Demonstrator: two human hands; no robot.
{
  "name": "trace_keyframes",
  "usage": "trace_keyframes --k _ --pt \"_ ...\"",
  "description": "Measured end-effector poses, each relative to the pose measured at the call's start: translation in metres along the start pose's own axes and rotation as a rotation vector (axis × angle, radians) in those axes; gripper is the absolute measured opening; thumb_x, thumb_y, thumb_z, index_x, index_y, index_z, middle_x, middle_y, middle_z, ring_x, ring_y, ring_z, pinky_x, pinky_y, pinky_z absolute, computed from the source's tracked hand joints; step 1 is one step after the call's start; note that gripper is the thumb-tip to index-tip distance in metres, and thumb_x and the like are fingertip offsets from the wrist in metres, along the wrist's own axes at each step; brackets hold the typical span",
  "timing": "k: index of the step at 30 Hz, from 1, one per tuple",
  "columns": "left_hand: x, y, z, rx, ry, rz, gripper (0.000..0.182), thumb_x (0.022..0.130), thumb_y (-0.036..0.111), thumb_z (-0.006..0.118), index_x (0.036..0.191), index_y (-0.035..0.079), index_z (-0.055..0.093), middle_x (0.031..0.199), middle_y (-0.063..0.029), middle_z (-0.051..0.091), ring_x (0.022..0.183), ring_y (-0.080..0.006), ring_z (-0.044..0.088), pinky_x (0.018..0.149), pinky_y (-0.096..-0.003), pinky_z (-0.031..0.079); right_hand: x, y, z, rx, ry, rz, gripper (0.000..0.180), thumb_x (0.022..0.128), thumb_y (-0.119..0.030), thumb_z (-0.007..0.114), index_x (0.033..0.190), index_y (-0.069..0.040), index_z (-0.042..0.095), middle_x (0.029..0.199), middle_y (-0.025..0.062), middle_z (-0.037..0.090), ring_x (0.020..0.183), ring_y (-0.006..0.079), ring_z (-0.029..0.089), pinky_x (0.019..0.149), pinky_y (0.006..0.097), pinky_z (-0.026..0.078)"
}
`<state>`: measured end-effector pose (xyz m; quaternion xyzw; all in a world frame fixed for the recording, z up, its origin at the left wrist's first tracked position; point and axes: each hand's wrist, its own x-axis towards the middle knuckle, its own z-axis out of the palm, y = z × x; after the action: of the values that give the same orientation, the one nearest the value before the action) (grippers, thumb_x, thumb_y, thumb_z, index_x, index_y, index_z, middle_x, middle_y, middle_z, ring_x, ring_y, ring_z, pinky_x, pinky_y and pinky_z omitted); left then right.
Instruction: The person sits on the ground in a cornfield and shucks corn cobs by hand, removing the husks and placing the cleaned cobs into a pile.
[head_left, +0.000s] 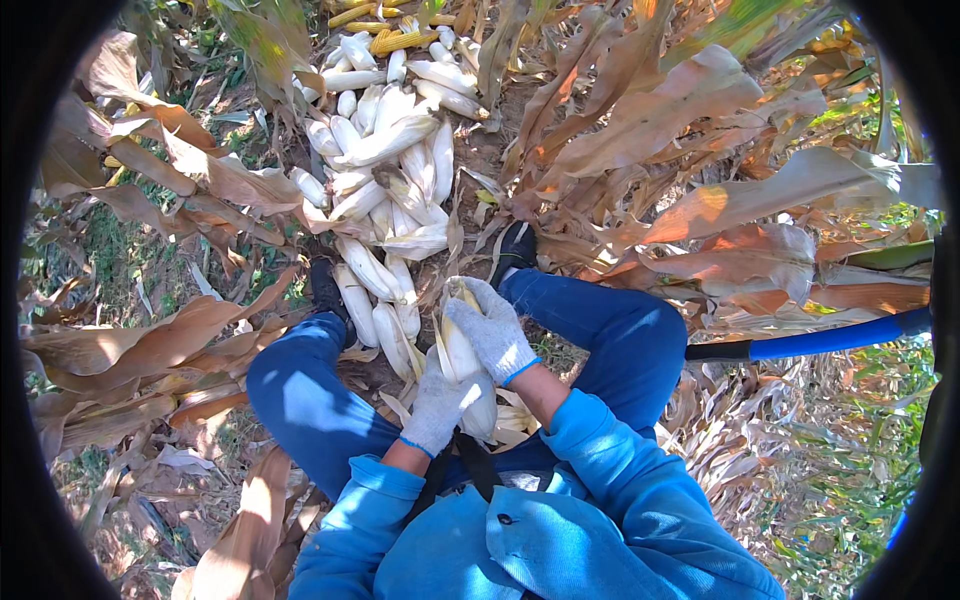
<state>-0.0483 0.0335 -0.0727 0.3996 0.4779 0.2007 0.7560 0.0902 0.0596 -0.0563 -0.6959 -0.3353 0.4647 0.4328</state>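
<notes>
Between my knees I hold an ear of corn in pale husk, its top partly split so that some yellow shows. My left hand, in a grey-white knit glove with a blue cuff, grips the ear's lower left side. At the upper right of the ear, my right hand, gloved the same way, closes round its tip. Beyond my hands lies a long heap of corn ears in whitish husks, reaching down between my feet. Husked yellow corn cobs lie at the heap's far end.
Dry corn stalks and leaves crowd in on the right, with more dry leaves on the left. My feet in dark shoes flank the near part of the heap. A blue tube with a black end juts in from the right.
</notes>
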Motion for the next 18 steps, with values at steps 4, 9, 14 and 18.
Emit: trace_keyframes --k 4,9,14,18 --pt "-0.006 -0.013 0.000 -0.228 0.028 -0.034 0.061 0.085 0.017 0.070 0.135 0.001 0.039 0.118 -0.0124 0.058 0.104 -0.0199 0.059 0.087 -0.0315 0.051 -0.006 0.005 0.007 0.259 0.008 0.097 0.030 0.094 -0.015 0.057 0.119 0.002 0.059 0.107 0.0087 0.065 0.098 0.0121 0.057 0.088 0.0254 0.045" --pt "-0.007 -0.019 0.010 -0.343 0.083 -0.040 0.063 0.087 0.026 0.069 0.135 0.000 0.038 0.119 -0.0125 0.056 0.104 -0.0196 0.058 0.086 -0.0320 0.050 -0.004 0.015 0.012 0.240 0.065 0.095 0.021 0.094 -0.015 0.057 0.107 0.001 0.061 0.095 0.0041 0.064 0.090 0.0113 0.057 0.083 0.0252 0.046" --pt "-0.005 -0.011 0.016 -0.379 0.137 -0.045 0.065 0.086 0.027 0.068 0.135 -0.001 0.037 0.118 -0.0135 0.056 0.101 -0.0192 0.058 0.084 -0.0315 0.050 -0.001 0.016 0.016 0.318 0.092 0.086 0.022 0.091 -0.015 0.061 0.107 0.000 0.059 0.096 0.0055 0.063 0.091 0.0116 0.056 0.084 0.0260 0.046" --pt "-0.005 -0.003 0.015 -0.212 0.193 -0.066 0.062 0.086 0.027 0.068 0.133 -0.002 0.040 0.112 -0.0141 0.059 0.097 -0.0192 0.060 0.081 -0.0315 0.050 0.001 0.006 -0.003 0.037 -0.089 0.024 0.035 0.085 -0.019 0.068 0.113 -0.002 0.056 0.105 0.0084 0.061 0.098 0.0146 0.055 0.090 0.0290 0.045"
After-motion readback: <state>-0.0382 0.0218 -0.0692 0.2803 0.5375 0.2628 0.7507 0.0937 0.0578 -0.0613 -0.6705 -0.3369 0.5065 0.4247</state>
